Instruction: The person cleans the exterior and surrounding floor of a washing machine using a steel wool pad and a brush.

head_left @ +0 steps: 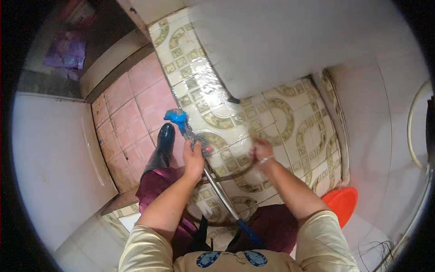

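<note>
My left hand point(194, 161) is closed around the upper part of a long-handled cleaning tool with a shiny metal pole point(220, 194). Beyond the fingers lies its blue plastic head point(176, 119), and greyish tangled strands with a small red spot show beside the hand. The pole runs back toward my body and ends in a dark blue grip point(250, 233). Over the patterned tiles, my right hand point(261, 150) is smeared by motion, with a white bracelet at the wrist. Whether its fingers hold anything is not clear.
Wet, patterned tiles point(276, 120) cover the raised floor, beside a lower pink-tiled strip point(136, 102). My black boot point(164, 143) stands near the step's edge. A smooth grey surface point(294, 45) is ahead, a red basin point(342, 204) at right, and a pale hose point(411, 122) along the right wall.
</note>
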Motion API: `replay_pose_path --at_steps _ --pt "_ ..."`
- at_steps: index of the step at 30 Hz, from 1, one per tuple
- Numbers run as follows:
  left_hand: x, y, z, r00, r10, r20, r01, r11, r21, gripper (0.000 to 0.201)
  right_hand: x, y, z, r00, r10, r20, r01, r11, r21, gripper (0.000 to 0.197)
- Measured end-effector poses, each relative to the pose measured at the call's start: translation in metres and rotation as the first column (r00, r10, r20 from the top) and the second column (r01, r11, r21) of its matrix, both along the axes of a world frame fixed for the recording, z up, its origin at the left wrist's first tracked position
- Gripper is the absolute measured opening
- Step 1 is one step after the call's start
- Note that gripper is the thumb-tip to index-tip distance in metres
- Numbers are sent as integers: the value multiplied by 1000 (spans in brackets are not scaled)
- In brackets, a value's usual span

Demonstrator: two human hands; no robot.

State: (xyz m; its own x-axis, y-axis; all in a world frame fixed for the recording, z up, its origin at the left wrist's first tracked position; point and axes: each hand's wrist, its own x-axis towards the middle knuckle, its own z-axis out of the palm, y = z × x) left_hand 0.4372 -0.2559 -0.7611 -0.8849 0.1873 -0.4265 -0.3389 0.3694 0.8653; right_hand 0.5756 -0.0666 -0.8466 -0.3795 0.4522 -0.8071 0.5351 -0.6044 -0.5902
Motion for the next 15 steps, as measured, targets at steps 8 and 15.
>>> replay_pose_path --at_steps 8,15 --pt "23 8 -26 985 -175 -7 174 975 141 19 199 192 -24 917 184 353 -394 296 870 22" --pt "4 11 66 885 -272 379 182 949 257 16 89 174 80 962 -168 214 -79 580 811 30"
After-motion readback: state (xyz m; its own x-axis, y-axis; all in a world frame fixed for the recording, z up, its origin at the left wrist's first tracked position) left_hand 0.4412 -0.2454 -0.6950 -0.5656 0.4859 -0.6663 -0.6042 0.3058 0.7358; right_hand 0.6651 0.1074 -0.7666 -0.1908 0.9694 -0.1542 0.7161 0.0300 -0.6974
